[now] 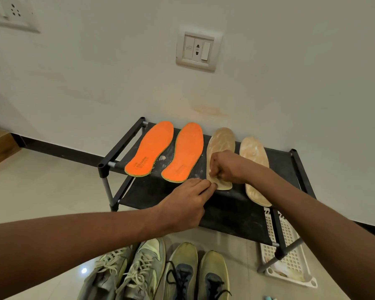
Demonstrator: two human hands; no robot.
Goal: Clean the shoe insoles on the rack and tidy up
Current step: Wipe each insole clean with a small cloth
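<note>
Dim warm light, sharp centre, bowed wide-angle edges.

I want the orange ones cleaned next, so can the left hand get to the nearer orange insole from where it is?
Probably yes. The left hand is beside the orange insole, with only bare rack top between them.

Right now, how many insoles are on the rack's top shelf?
4, in a row: two orange insoles at left, two tan insoles at right. Both hands work the inner tan one. None appears hidden.

Four insoles [185, 152] side by side on rack [230, 215], shoes [156, 271] before it (on floor)
</note>
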